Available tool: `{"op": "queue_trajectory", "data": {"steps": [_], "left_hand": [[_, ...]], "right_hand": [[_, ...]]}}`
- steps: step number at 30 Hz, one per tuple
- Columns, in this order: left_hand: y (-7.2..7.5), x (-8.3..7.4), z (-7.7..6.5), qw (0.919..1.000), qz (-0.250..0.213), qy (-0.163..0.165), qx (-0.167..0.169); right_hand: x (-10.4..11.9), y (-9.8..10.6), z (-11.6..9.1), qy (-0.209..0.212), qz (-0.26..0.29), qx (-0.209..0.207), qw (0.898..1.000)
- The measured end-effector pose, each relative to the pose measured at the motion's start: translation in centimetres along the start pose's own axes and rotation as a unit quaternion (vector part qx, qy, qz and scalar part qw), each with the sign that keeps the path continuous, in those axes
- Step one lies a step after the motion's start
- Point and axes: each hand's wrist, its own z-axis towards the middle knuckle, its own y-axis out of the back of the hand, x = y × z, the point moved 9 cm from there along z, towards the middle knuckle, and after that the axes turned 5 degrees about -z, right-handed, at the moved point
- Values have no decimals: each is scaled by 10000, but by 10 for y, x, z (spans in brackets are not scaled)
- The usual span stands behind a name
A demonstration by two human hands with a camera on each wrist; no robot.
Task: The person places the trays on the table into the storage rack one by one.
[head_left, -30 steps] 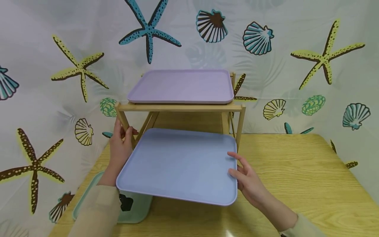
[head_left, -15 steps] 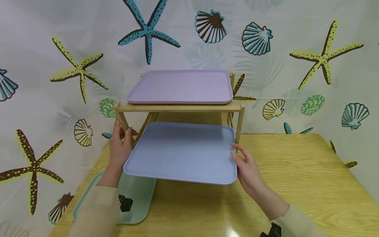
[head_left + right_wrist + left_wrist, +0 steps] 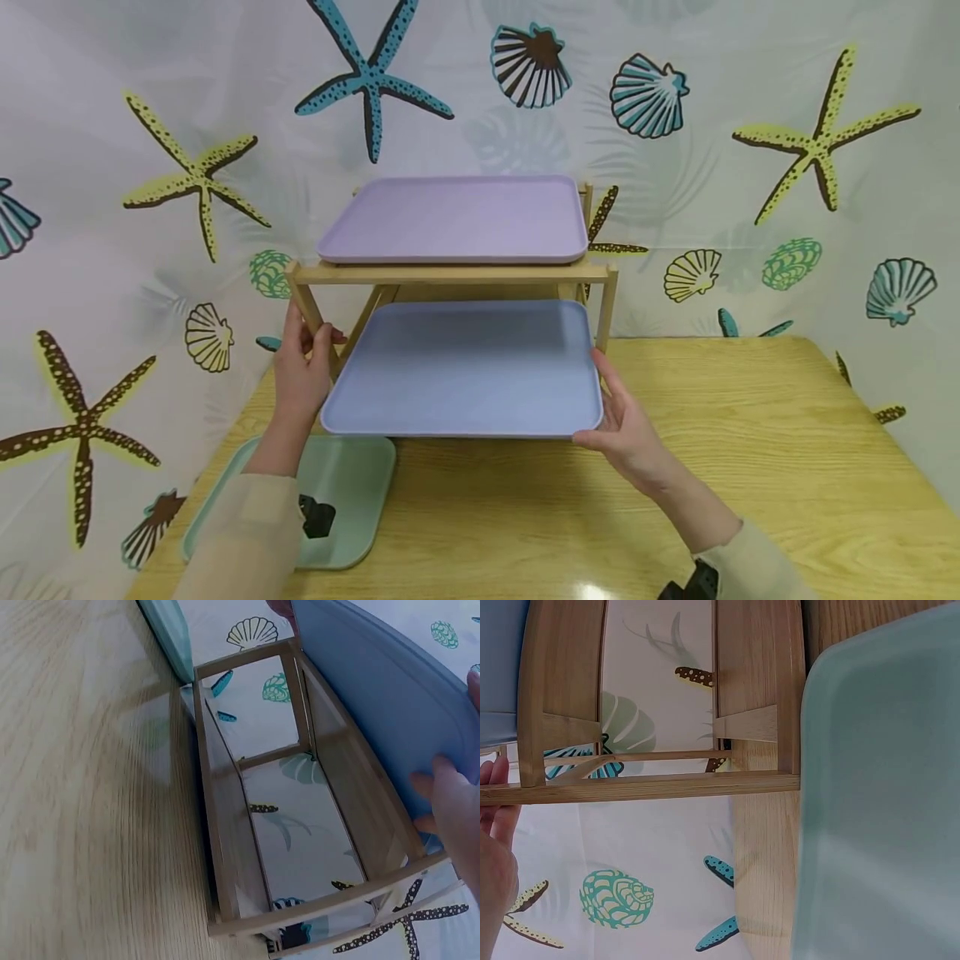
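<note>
A flat, light blue tray with round corners and a low rim (image 3: 465,371) sits at the middle level of a light brown wooden rack (image 3: 465,273), with its front sticking out. The left hand (image 3: 302,375) holds the rack's front left post, thumb on one side and fingers on the other. The right hand (image 3: 630,433) holds the blue tray's front right corner, with its thumb at the front edge and some fingers underneath. A flat, pale purple tray (image 3: 457,221) lies on top of the rack, and a pale green tray (image 3: 352,483) lies on the yellowish wooden table (image 3: 750,467). The blue tray looks light, stiff and smooth, so it should slide easily. Its side rims and front corners look best to hold.
</note>
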Motion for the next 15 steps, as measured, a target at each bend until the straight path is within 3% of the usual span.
{"op": "queue_trajectory", "data": {"steps": [3, 7, 15], "left_hand": [[0, 0, 0, 10000, -11, -18, 12], [0, -1, 0, 10000, 62, 12, 2], [0, 0, 0, 9998, 182, 99, -6]], "right_hand": [[-1, 3, 0, -31, -410, 99, 9991], [-1, 10, -1, -65, -1018, -80, 9948], [3, 23, -5, 304, -2316, -742, 9695]]}}
